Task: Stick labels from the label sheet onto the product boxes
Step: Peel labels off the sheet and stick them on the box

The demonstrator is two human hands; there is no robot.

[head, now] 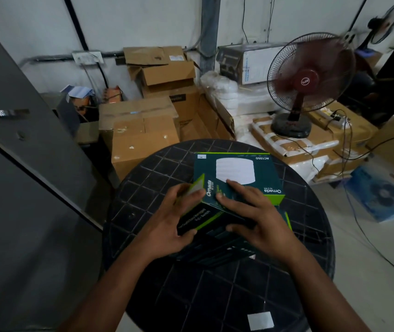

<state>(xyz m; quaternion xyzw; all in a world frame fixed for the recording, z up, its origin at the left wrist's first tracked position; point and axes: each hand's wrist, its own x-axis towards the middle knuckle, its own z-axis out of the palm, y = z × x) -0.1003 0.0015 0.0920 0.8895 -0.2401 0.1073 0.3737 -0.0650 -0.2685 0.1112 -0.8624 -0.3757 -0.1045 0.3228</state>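
Both hands are on the dark green product box (pixel 236 178) atop the round black table (pixel 148 295): the left hand (pixel 174 224) clamps its near-left edge, thumb underneath, while the right hand (pixel 260 219) lies fingers spread across the top. More boxes (pixel 217 255) are stacked beneath. A white label sheet (pixel 260 320) lies at the table's near edge.

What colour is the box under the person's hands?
Dark teal with bright green edges, seen from the head camera: the product box.

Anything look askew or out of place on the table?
Yes. The Omada box sits tilted, propped on other boxes rather than flat, with both hands on the stack. A white label piece lies alone near the table's near edge.
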